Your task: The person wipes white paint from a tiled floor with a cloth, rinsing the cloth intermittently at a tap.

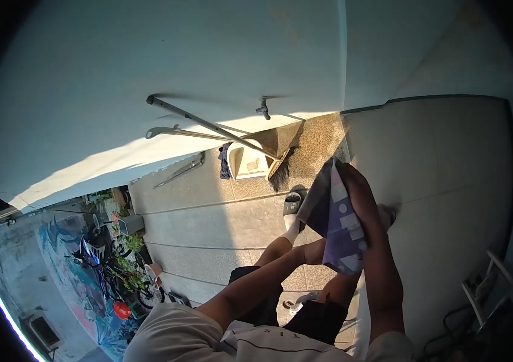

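A folded piece of cloth (336,226), dark on one side and purple with pale squares and dots on the other, hangs between my hands in front of my legs. My left hand (313,252) is closed at its lower left edge, the fingers partly hidden behind the fabric. Along the cloth's upper right side, my right hand (356,184) is bent around the edge with the fingertips out of sight. The cloth is creased and held off the floor.
A broom (278,169) and a long-handled dustpan (247,161) lean at the wall below a tap (263,108). Potted plants (129,241) and a motorbike (95,250) stand at left. A metal-framed object (488,283) is at right. Sandals (292,203) are on my feet.
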`<state>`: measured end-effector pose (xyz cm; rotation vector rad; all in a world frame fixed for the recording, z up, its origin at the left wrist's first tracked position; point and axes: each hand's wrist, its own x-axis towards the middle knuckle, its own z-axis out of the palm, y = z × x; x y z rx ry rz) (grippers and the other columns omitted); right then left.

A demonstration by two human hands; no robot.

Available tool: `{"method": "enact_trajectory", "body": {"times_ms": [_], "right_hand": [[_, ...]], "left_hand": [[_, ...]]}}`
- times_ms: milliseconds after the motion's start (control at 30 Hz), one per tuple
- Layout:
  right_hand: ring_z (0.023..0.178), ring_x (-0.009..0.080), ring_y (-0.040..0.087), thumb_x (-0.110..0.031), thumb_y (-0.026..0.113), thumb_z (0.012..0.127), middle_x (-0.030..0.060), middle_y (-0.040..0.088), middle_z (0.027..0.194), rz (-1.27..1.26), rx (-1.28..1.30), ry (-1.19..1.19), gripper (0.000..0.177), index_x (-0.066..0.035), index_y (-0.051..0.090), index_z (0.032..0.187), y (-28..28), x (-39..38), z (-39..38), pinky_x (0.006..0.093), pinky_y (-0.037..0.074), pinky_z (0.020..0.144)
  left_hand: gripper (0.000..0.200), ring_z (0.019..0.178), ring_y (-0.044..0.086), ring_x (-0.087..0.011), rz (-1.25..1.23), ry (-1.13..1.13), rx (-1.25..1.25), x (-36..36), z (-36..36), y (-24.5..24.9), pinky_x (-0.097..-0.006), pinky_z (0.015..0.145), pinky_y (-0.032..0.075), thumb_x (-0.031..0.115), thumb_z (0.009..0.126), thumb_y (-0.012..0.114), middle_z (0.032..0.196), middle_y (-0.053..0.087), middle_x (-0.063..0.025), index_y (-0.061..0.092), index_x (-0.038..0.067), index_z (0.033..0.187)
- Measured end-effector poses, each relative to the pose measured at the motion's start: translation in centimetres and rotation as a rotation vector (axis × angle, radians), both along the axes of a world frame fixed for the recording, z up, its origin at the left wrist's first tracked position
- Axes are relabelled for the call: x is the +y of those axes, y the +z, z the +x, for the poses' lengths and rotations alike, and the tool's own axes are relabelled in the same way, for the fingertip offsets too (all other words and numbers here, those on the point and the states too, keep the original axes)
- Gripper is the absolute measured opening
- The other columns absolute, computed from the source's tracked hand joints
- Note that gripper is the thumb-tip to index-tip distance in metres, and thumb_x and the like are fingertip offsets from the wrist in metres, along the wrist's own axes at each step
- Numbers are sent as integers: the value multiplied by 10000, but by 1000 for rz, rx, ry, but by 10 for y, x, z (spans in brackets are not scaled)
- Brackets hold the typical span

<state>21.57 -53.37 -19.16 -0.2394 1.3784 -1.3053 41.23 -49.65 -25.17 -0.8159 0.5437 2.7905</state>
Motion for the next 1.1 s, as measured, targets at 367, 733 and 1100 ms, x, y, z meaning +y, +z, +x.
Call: {"method": "enact_trajectory", "body": {"times_ms": [367, 733, 1100], "right_hand": [[779, 195, 590, -233, 569, 994, 88, 625, 834, 126, 286, 71, 226, -11, 611, 996, -128, -71, 124, 351, 473, 761], [1152, 206, 548, -228, 657, 922, 78, 606, 1234, -66, -110, 147, 571, -20, 461, 1417, -175, -125, 129, 302, 400, 1037], [957, 186, 657, -186, 605, 921, 92, 679, 1113, -7, -345, 45, 339, -50, 597, 1231, -227, -192, 116, 323, 524, 888]], "left_hand": [[528, 1261, 542, -244, -394, 224, -165, -53, 151, -32, -353, 1063, 432, 291, 1076, 418, 1414, 526, -129, 358, -27, 1492], [585, 1268, 570, -247, 125, 422, -295, -95, 96, -46, -394, 1022, 509, 428, 1073, 403, 1462, 505, -114, 361, 47, 1515], [356, 917, 698, -247, -1200, 94, -761, -237, 110, -89, -346, 782, 547, 172, 992, 497, 1031, 714, -180, 551, -65, 1253]]}}
